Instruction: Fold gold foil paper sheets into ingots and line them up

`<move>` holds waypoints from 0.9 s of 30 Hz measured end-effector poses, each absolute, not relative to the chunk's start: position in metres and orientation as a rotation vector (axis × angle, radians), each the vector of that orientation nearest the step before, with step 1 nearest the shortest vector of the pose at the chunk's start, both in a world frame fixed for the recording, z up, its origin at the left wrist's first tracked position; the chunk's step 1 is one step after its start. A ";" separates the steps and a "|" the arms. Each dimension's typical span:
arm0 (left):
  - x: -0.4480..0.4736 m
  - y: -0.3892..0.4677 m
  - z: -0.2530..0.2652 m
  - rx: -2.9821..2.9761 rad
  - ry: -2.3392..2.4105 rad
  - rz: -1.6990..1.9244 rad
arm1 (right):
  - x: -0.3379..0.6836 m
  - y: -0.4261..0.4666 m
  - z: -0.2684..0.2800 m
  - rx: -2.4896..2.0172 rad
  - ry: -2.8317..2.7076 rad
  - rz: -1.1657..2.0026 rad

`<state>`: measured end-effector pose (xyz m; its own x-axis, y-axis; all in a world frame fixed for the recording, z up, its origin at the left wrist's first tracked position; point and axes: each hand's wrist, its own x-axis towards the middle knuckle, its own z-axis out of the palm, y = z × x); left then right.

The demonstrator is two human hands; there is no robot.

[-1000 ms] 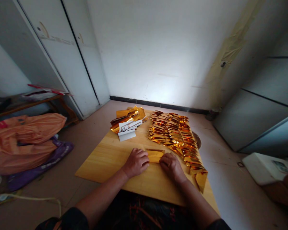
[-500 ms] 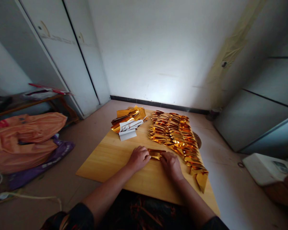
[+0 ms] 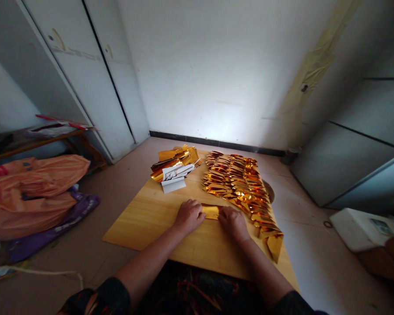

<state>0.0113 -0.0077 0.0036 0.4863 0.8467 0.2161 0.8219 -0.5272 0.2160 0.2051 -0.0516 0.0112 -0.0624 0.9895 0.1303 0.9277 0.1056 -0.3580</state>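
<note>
Between my two hands lies a narrow folded strip of gold foil paper (image 3: 210, 213), low over the wooden board. My left hand (image 3: 189, 215) is closed on its left end, fingers curled. Its right end is pinched in my right hand (image 3: 233, 222); the fingertips are partly hidden. To the right spread rows of folded gold foil pieces (image 3: 239, 183), overlapping one another, with one larger pointed piece at the near end. Behind my left hand sits a loose pile of gold foil sheets (image 3: 184, 155), with folded white paper (image 3: 174, 177) in front of it.
The wooden tabletop (image 3: 141, 218) stands close before me. An orange bag (image 3: 36, 188) and a purple bag (image 3: 55, 227) lie on the floor at left, near a pale cable (image 3: 49, 272). A white box (image 3: 361, 227) is at right. A cabinet (image 3: 75, 78) stands at back left.
The foil strip's upper face now looks flatter and brighter between my hands. Both hands keep their hold with hardly any shift. The view has moved slightly.
</note>
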 end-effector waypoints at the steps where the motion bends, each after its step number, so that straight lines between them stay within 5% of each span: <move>1: 0.012 -0.008 0.003 2.639 1.486 0.456 | 0.205 -0.052 0.013 -1.898 -2.059 0.247; 20: 0.016 -0.016 0.011 2.635 1.599 0.413 | 0.196 -0.062 0.013 -1.898 -2.105 0.071; 27: 0.020 -0.019 0.006 2.890 1.257 0.506 | 0.201 -0.065 0.010 -1.895 -2.076 0.154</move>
